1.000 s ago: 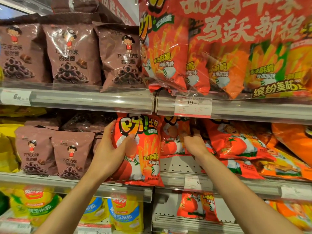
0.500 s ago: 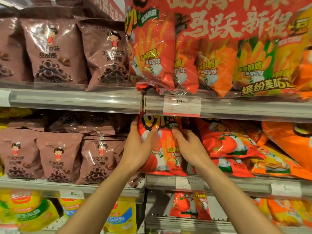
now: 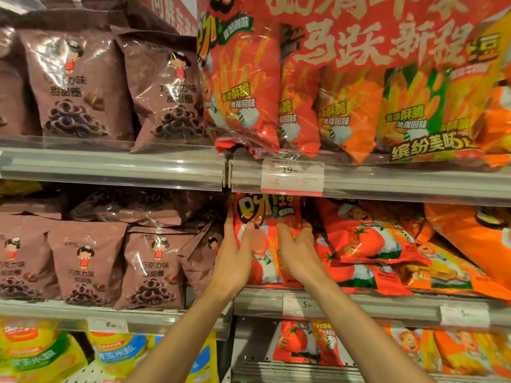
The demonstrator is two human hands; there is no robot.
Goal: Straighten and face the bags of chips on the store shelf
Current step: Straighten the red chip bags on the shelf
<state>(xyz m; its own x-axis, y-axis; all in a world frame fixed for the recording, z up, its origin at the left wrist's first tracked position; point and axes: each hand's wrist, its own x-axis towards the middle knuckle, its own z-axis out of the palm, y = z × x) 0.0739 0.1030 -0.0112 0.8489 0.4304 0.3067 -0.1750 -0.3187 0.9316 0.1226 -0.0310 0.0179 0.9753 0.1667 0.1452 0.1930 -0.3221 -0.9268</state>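
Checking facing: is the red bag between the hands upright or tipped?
Upright: the red bag stands on the shelf edge, logo on top, facing out.

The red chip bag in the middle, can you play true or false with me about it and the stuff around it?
1. Both hands are on the red chip bag. True: the left hand holds its left side and the right hand its right.
2. The bag lies flat on its face. False: it stands upright, front showing.
3. Brown snack bags sit to its left. True.
4. The price tag above the bag says 5. False: it reads 19.
5. The shelf below holds only brown bags. False: yellow bags and red bags are there.
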